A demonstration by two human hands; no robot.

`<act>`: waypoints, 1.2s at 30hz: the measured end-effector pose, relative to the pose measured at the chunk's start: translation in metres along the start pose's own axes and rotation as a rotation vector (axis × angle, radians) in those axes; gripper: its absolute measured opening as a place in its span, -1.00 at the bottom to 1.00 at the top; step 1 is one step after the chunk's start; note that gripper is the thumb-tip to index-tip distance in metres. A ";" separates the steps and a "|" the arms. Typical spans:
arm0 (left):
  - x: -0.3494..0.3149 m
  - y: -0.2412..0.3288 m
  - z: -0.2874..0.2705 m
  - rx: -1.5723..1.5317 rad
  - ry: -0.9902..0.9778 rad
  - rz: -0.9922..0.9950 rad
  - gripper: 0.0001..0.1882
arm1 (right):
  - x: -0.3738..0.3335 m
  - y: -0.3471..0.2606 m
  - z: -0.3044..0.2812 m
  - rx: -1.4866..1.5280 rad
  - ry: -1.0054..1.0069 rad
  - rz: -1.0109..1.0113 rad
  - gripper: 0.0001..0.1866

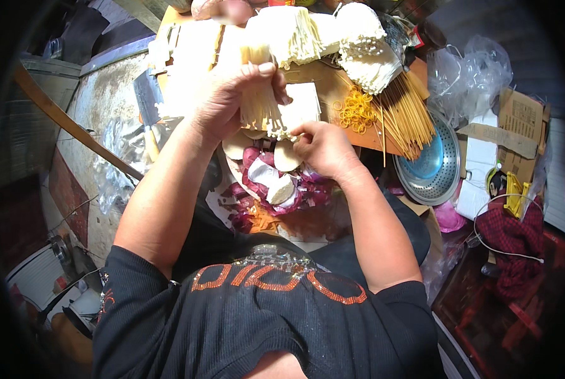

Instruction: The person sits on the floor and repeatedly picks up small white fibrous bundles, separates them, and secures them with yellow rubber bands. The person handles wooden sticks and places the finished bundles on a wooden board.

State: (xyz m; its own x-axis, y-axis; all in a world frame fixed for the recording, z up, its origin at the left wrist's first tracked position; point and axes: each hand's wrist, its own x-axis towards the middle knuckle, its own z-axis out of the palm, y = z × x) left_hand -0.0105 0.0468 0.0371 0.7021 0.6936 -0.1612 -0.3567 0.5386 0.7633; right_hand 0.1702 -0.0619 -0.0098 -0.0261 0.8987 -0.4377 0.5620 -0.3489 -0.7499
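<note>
Closest to my camera I see the black shirt of the person I am looking down on. Past it are purple scraps and orange shreds, low down by the lap, maybe put there to be out of the way. Pale round slices sit just above them.

The right hand comes next. Its thumb and finger are narrow, at the near end of a white bunch on the board. I can't tell if they pinch it or only touch it. The left hand has its thumb and fingers around a bunch of thin mushrooms, up over the board. The stems hang side by side, so I think the grip is there to stop them falling apart.

To the right of the hands, yellow rubber bands lie in a loose heap. Thin wooden sticks fan out beside them, poking past the edge, which looks handy for picking one up. Under their tips is a metal strainer with a blue bowl in it. The big knife lies off to the left, away from both hands, perhaps to be safe. Farthest away, more mushrooms are piled up.
</note>
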 end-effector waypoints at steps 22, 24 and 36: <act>-0.001 -0.067 0.013 1.116 -0.097 0.010 -0.64 | -0.011 -0.029 -0.014 0.732 0.142 -0.147 -0.57; -0.003 -0.066 0.019 1.163 -0.065 0.044 -0.71 | -0.012 -0.032 -0.018 0.704 0.096 -0.102 -0.52; -0.006 -0.067 0.017 0.754 -0.050 -0.194 -0.44 | -0.015 -0.031 -0.016 0.681 0.149 -0.121 -0.76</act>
State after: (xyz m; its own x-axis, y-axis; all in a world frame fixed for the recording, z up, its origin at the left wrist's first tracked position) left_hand 0.0197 -0.0017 -0.0020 0.7423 0.5885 -0.3203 0.2777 0.1649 0.9464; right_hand 0.1665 -0.0607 0.0280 0.0851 0.9517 -0.2952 -0.0806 -0.2887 -0.9540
